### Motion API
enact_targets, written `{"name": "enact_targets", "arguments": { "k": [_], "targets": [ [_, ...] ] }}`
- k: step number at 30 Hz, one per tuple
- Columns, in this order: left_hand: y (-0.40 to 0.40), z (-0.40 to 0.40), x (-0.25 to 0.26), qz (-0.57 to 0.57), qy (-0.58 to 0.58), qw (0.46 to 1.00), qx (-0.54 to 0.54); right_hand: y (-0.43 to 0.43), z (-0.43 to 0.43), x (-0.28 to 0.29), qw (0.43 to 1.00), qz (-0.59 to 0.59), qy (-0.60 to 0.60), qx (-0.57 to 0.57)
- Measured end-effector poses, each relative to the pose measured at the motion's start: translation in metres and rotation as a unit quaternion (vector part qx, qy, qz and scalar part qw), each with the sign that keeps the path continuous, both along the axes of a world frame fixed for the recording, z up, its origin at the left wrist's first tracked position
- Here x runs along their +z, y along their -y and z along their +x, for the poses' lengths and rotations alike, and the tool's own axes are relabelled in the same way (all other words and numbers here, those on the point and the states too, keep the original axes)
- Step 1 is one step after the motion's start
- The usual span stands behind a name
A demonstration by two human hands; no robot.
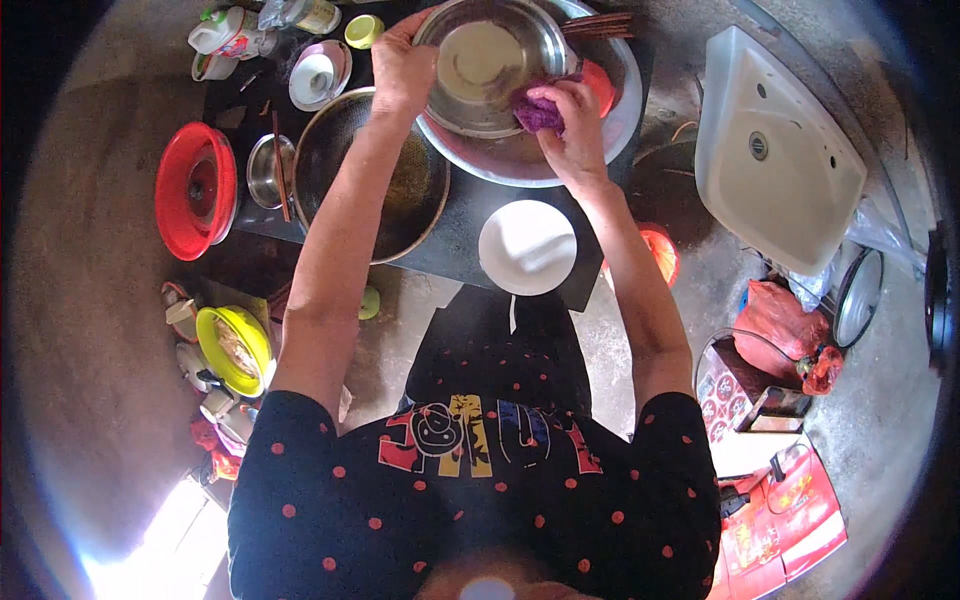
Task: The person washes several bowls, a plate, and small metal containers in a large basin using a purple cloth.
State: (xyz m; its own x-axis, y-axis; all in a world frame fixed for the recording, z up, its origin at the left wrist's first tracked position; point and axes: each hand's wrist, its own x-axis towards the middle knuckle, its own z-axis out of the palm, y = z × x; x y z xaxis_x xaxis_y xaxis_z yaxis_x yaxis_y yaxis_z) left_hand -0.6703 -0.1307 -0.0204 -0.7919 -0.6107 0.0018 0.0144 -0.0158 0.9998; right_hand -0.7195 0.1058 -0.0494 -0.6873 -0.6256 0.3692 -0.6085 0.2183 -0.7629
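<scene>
My left hand (405, 69) grips the left rim of a stainless steel bowl (487, 67), which is held over a large wide basin (622, 142). Purple cloth (538, 112) is bunched in my right hand (574, 127), at the bowl's lower right rim. Behind that hand a red object (598, 86) shows in the basin, and a bundle of chopsticks (600, 26) lies by its upper part. A wok (416, 187) stands to the left, partly hidden by my left forearm. Nearer my body, a white bowl (527, 247) sits at the dark table's edge.
Left of the wok are a small metal bowl (262, 172) with chopsticks (280, 165) across it and a red plastic basin (196, 191). Small white bowls (315, 79) stand further back. A white ceramic washbasin (787, 150) lies at right. A yellow-green basin (235, 351) is at lower left.
</scene>
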Motion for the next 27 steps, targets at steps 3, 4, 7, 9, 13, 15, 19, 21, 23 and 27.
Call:
{"name": "enact_targets", "arguments": {
  "k": [3,4,7,9,13,15,19,21,23,27],
  "targets": [
    [0.001,-0.003,0.014,0.036,0.008,0.999,-0.002,-0.002,-0.01,0.02,0.999,-0.024,-0.022,-0.002],
    [-0.001,-0.003,0.017,0.046,0.012,0.999,0.01,-0.004,-0.014,0.024,0.999,-0.016,-0.044,0.009],
    [-0.013,-0.004,0.021,0.013,-0.001,1.0,0.007,-0.015,-0.025,0.029,0.997,-0.007,-0.067,0.021],
    [-0.013,-0.003,0.001,-0.175,0.03,0.984,0.017,-0.021,-0.027,0.035,0.997,-0.051,-0.055,-0.004],
    [-0.058,0.0,0.006,-0.393,0.006,0.919,-0.042,0.003,-0.026,0.047,0.983,-0.019,-0.174,0.063],
    [-0.079,0.002,0.0,-0.517,0.018,0.853,-0.071,0.032,-0.033,0.046,0.951,0.026,-0.293,0.096],
    [-0.082,0.0,0.006,-0.401,-0.008,0.909,-0.111,0.036,-0.078,-0.013,0.981,0.035,-0.102,0.164],
    [-0.079,0.001,0.022,-0.33,0.007,0.938,-0.108,0.031,-0.086,-0.028,0.996,-0.017,0.014,0.086],
    [-0.075,-0.003,0.032,-0.344,0.003,0.932,-0.111,0.02,-0.075,-0.037,0.926,-0.178,0.324,0.075],
    [-0.086,-0.003,0.031,-0.273,-0.062,0.96,-0.006,0.044,-0.003,-0.075,0.57,-0.388,0.717,-0.103]
  ]
}}
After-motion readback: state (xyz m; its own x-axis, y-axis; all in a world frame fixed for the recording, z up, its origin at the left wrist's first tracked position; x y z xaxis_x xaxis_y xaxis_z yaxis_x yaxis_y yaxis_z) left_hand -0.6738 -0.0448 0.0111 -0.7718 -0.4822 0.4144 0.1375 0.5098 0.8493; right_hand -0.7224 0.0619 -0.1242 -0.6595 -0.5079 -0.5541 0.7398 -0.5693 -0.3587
